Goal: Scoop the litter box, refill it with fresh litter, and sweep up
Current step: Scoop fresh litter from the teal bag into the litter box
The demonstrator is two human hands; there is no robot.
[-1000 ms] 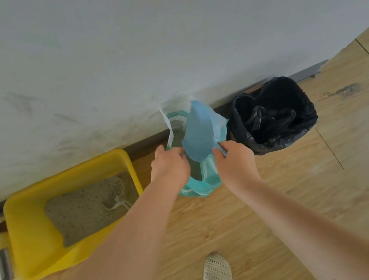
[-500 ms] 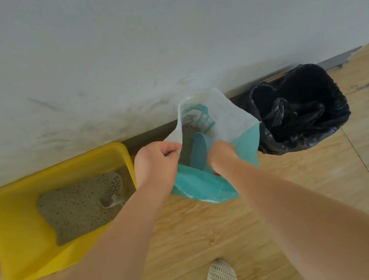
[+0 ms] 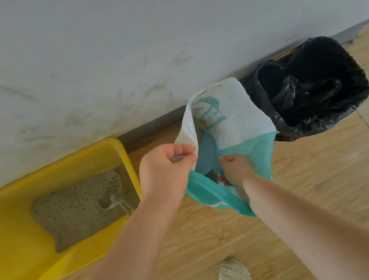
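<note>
a person's left hand (image 3: 165, 164) pinches the litter bag (image 3: 235, 134) rim, right hand (image 3: 234, 168) gripping inside its mouth; the yellow litter box (image 3: 57, 217) sits just left, nearer the left hand.

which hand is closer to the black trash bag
Right. The right hand grips the litter bag's teal edge nearer the trash bag; the left hand pinches the white edge on the far side.

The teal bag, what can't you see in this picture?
- Litter bag, head view: how full it is; its own sides hide the inside.
- Right hand: fingertips hidden inside the bag's mouth.
- Scoop in the litter box: handle end hidden by the left forearm.
- Black bin bag: contents too dark.
</note>
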